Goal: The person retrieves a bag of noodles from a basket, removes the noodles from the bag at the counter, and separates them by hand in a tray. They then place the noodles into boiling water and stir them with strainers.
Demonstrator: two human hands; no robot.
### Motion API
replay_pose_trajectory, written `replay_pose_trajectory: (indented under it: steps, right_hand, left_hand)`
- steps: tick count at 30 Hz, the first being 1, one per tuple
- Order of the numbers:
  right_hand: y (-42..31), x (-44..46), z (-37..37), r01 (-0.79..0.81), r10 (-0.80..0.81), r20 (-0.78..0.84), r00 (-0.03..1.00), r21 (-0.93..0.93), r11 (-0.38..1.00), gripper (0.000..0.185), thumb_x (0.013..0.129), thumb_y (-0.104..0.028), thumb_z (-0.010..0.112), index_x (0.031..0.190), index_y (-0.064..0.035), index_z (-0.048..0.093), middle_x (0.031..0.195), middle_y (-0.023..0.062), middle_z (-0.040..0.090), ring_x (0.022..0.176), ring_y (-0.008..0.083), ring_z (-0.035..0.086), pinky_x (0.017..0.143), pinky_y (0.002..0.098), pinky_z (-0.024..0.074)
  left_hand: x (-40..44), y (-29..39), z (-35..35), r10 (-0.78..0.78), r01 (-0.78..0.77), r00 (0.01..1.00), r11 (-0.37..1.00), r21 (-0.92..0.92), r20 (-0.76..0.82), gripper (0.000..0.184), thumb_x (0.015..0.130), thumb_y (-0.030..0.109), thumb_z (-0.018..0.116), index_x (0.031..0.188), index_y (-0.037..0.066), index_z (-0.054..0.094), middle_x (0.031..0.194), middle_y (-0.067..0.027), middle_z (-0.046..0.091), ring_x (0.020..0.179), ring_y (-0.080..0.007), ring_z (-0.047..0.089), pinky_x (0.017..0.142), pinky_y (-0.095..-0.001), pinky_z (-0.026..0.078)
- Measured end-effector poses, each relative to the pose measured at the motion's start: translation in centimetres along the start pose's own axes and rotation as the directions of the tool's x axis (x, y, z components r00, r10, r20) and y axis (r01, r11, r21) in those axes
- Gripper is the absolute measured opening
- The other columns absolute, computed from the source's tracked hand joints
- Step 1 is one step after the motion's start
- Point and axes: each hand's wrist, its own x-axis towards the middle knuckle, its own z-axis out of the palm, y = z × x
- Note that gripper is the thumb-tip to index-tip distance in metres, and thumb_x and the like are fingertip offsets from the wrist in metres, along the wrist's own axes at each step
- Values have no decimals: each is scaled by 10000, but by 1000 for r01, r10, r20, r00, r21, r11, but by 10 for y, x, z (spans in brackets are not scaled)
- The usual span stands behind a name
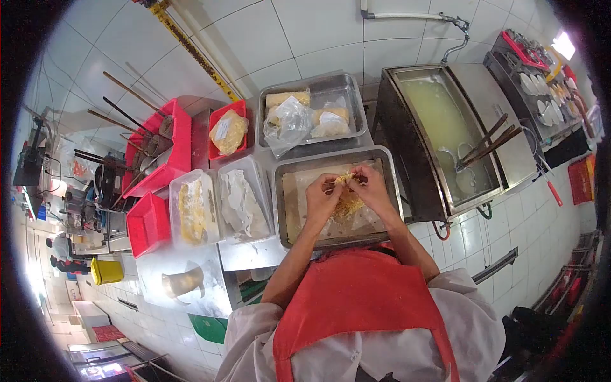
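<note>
My left hand (323, 196) and my right hand (371, 190) meet over a metal tray (286, 229). Both are closed, fingertips pinching a small bunch of yellow noodles (344, 179) between them. Beneath, a loose heap of yellow noodles (347, 207) lies on the tray's brown lining. Left of the tray stands a clear plastic box (267, 223) with white sheets or wrapping in it. Beside that, another clear box (175, 216) holds yellow, flour-dusted pieces.
Behind is a metal tray (358, 121) of bagged yellow food. A boiler (445, 127) with cloudy liquid and long-handled tools stands right. Red bins (162, 167), a small red basket (147, 223) and a metal jug (183, 282) are left. Two people stand far left.
</note>
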Motion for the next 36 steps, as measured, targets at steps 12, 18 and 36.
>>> replay_pose_trajectory:
  steps: [12,18,36]
  right_hand:
    - [-9,0,-2,17,-17,-14,1000,0,1000,198,771,-42,652,963,-11,617,844,90,653,789,179,639,743,301,500]
    - [-5,1,-3,77,-78,-7,997,-98,992,210,793,-70,661,990,-7,622,879,119,663,795,205,657,731,306,510]
    - [-13,-1,-7,81,-80,16,997,-80,994,208,790,-75,666,987,-11,647,838,137,672,748,207,662,687,309,518]
  left_hand:
    - [3,-7,0,15,-17,1000,998,-67,-17,184,833,50,654,999,-16,610,903,-73,653,795,-143,644,681,-258,527]
    - [1,5,-2,10,-5,999,993,-116,46,174,836,40,649,994,-19,606,901,-67,651,800,-138,642,682,-261,524]
    - [3,-5,-4,6,-2,998,998,-63,61,191,839,5,612,1025,18,573,893,-57,625,827,-137,622,699,-263,496]
